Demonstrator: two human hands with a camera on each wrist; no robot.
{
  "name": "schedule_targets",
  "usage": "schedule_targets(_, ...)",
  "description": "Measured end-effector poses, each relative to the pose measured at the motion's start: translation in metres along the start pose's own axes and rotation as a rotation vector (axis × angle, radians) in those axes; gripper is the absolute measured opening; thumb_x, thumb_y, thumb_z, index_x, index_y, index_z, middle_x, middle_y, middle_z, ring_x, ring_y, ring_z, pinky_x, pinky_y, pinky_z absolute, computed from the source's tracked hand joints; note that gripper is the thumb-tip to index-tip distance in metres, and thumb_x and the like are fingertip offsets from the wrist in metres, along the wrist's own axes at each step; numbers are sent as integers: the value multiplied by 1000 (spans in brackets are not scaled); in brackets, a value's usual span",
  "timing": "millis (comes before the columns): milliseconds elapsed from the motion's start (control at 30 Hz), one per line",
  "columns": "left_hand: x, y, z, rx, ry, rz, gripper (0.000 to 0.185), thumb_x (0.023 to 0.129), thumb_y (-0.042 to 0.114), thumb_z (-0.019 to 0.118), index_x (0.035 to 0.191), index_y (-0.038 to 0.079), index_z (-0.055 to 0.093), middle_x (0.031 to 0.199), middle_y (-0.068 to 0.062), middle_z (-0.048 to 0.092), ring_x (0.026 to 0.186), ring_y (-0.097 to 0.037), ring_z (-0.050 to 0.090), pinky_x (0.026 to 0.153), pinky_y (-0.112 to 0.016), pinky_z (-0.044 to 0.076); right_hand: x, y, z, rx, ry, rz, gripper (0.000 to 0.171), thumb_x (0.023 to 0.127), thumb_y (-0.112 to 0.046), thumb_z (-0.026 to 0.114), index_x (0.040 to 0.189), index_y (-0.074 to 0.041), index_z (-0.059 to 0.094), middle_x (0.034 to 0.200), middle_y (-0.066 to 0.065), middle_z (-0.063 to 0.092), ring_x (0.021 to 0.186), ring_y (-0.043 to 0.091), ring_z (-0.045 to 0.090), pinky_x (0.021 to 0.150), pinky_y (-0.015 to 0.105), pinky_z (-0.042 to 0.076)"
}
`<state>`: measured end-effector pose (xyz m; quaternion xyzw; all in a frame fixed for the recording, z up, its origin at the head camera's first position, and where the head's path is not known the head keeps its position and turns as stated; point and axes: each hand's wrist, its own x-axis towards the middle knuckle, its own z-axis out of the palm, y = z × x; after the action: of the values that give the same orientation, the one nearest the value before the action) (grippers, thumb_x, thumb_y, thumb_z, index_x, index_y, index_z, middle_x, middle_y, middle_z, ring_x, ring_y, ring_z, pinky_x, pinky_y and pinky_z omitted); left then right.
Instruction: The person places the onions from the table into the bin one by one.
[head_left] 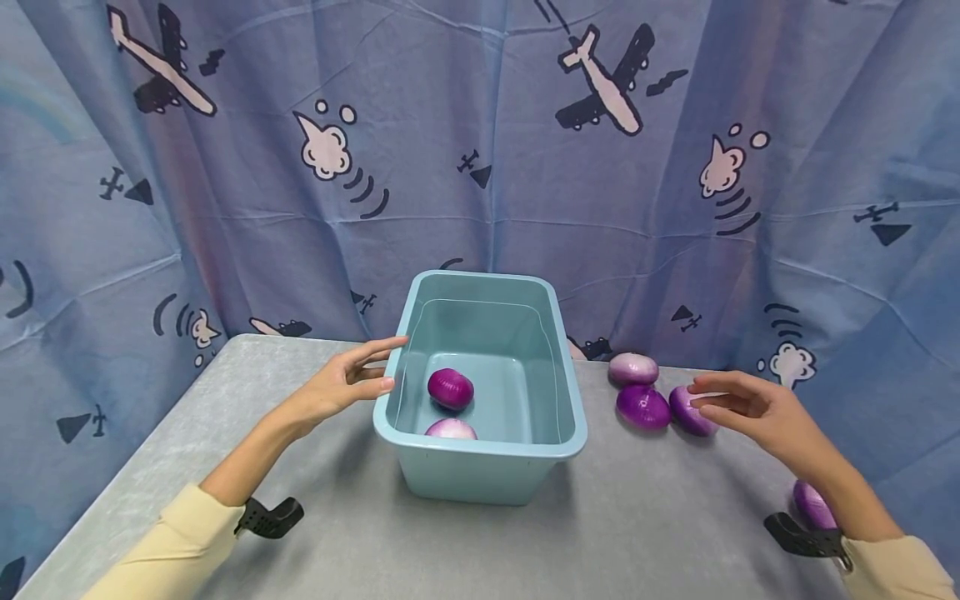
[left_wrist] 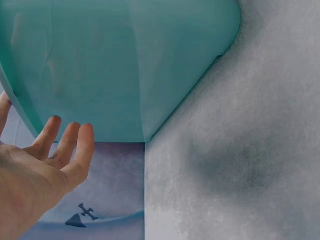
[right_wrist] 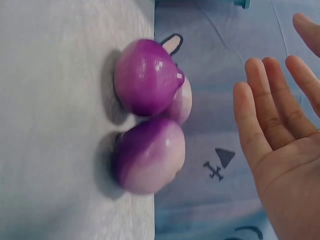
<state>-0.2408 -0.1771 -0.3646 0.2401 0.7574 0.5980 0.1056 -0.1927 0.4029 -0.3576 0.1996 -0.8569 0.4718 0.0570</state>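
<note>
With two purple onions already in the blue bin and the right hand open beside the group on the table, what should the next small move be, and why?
Probably close the right hand around the nearest purple onion on the grey table: its fingers hover open just above it, not yet gripping. The left hand rests open against the light blue plastic bin, steadying it.

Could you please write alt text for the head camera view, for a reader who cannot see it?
A person's open left hand reaches toward the side of a light blue plastic tub holding two purple onions, while the open right hand hovers by three more onions on the grey table. A blue curtain printed with planes hangs behind.
</note>
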Motion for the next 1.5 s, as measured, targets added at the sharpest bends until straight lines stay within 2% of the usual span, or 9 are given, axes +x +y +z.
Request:
schedule_targets(133,-1,0,0,-3,1,-3,62,98,26,69,155,24,45,153,-12,43,136,-37,46,103,-52,46,-11,5,-10,-25,2,13,39,97,5,66,134,8,57,124,9,68,105,15,70,83,24,56)
schedule_targets(300,-1,-1,0,2,1,-20,62,98,27,69,155,25,45,153,-12,42,137,-38,44,104,-53,45,-28,9,-21,-80,43,93,37,98,-1,67,134,6,58,122,-2,70,105,11,69,81,20,54)
schedule_targets(567,0,-1,0,1,1,-15,61,98,28,70,154,26,46,153,-11,43,136,-36,46,103,-52,45,-52,24,-39,-159,139,149,36,98,-2,68,133,4,59,117,-7,71,101,2,68,78,14,52)
schedule_targets(900,-1,-1,0,1,2,-15,62,97,29,70,154,27,46,154,-12,41,136,-36,46,103,-52,46,-83,41,-55,-173,221,225,36,98,-6,69,133,-3,60,114,-20,67,95,-7,65,72,14,53)
schedule_targets(1033,-1,0,0,9,7,-26,62,97,30,70,154,28,46,154,-12,40,137,-36,45,103,-53,46,-93,53,-61,-236,248,326,39,101,-22,68,134,-4,56,111,-28,58,92,-12,61,67,13,51)
schedule_targets(1133,-2,0,0,19,12,-35,61,97,31,70,154,29,46,155,-12,40,137,-36,45,103,-53,45,-101,66,-67,-290,259,391,48,103,-30,63,140,-3,49,114,-22,55,93,-18,53,71,17,53)
schedule_targets(1267,-2,0,0,24,14,-38,62,97,31,70,154,29,46,155,-13,39,137,-36,45,103,-54,45,-114,84,-74,-290,311,357,43,103,-26,63,141,-10,49,117,-19,54,96,-19,51,76,10,47)
schedule_targets(1333,-2,0,1,23,13,-37,62,97,31,70,154,28,46,155,-13,39,137,-36,45,103,-53,45,-121,93,-76,-267,343,302,37,102,-18,66,136,-16,53,114,-29,52,97,-19,52,72,3,40)
schedule_targets(1500,-1,0,1,15,8,-29,62,97,29,70,154,27,46,155,-14,38,136,-36,46,102,-52,47,-131,97,-77,-172,362,207,40,99,2,65,133,-19,59,114,-31,56,97,-16,57,75,2,40)
